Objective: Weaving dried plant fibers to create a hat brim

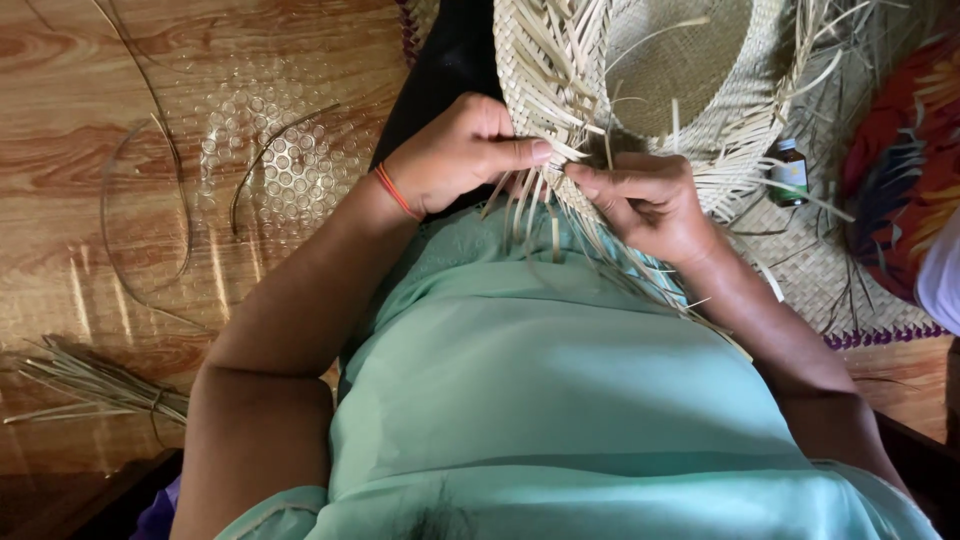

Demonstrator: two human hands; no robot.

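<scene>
A half-woven straw hat rests on my lap, its brim edge fraying into loose pale strips. My left hand, with an orange band at the wrist, pinches the brim edge between thumb and fingers. My right hand grips the strips just beside it, thumb against thumb. Both hands meet at the near rim of the hat, above my green garment.
A small dark bottle stands on a woven mat at the right. A colourful cloth lies beyond it. A bundle of straw strips and thin loose fibres lie on the wood-patterned floor at the left.
</scene>
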